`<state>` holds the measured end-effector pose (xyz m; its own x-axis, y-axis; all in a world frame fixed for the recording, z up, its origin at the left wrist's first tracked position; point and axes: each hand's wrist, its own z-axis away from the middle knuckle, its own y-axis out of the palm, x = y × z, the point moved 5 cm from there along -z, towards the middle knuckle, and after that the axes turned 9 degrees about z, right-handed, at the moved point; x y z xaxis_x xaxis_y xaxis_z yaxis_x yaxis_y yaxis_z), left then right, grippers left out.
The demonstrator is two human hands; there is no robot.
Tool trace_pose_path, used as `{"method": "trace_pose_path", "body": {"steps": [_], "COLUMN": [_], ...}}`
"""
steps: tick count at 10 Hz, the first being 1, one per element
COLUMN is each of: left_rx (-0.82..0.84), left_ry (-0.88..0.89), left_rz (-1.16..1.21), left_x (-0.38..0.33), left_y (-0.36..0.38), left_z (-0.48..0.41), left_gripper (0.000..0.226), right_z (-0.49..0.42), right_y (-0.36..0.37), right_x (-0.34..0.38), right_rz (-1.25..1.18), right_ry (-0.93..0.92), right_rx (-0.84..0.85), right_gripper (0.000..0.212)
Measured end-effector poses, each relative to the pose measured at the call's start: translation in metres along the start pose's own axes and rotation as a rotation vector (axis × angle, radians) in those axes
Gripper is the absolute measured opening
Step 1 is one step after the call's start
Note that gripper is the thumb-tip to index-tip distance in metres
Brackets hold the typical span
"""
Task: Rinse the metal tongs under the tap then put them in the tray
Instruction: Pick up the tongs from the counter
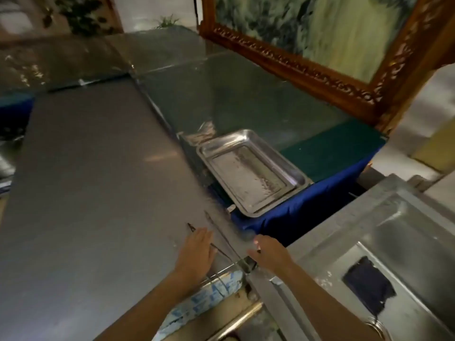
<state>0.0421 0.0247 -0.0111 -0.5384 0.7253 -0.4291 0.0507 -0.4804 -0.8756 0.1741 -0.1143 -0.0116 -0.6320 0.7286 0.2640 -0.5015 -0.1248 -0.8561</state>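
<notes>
1. At the very bottom, two bare arms reach up into the picture. A blue and white patterned cloth shows under the left arm.
2. At the bottom right sits a metal sink unit with a dark square patch on it.
3. The left hand lies flat, palm down, at the near right corner of the big grey desk. Its grip is wide open and it holds nothing. Its fingers are on or just over one arm of the tongs; the blur makes it hard to tell which.
4. The right hand is just beside it, at the desk's near right edge. Its fingers are loosely spread and it seems to hold nothing, but it is blurry.
5. The metal tongs lie on the desk between the two hands. Their two thin arms point away, toward the far side.
6. A little farther, past the desk's right edge, a shiny metal tray sits on a blue cloth. The tongs are not in it.
7. Behind the tray is a dark green surface.
8. Farthest away, a big picture in a carved wooden frame leans at the top right.
</notes>
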Motion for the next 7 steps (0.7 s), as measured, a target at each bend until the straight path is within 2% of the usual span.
{"method": "trace_pose_path", "body": {"steps": [1,2,4,5,6,7], "left_rx": [-0.026,-0.057,0.011,0.092,0.036,0.063], "left_ry": [0.067,0.092,0.044,0.000,0.029,0.012], "left_rz": [-0.115,-0.236,-0.196,-0.205,-0.121,-0.116], "left_x": [0.004,0.005,0.021,0.025,0.024,0.027], "left_y": [0.024,0.044,0.060,0.063,0.065,0.064], "left_z": [0.012,0.025,0.032,0.031,0.031,0.029], "left_gripper": [0.064,0.076,0.064,0.067,0.067,0.067], "right_z": [-0.012,-0.020,-0.031,-0.036,-0.036,-0.030], "right_y": [0.021,0.040,0.057,0.058,0.053,0.047], "right_x": [0.013,0.026,0.036,0.035,0.032,0.028], "right_rz": [-0.019,0.074,0.189,0.094,-0.011,-0.050], "right_ry": [0.007,-0.050,-0.103,-0.071,-0.019,-0.034], "right_rx": [-0.010,-0.042,-0.098,-0.117,-0.143,-0.164], "right_gripper": [0.046,0.044,0.038,0.031,0.032,0.033]}}
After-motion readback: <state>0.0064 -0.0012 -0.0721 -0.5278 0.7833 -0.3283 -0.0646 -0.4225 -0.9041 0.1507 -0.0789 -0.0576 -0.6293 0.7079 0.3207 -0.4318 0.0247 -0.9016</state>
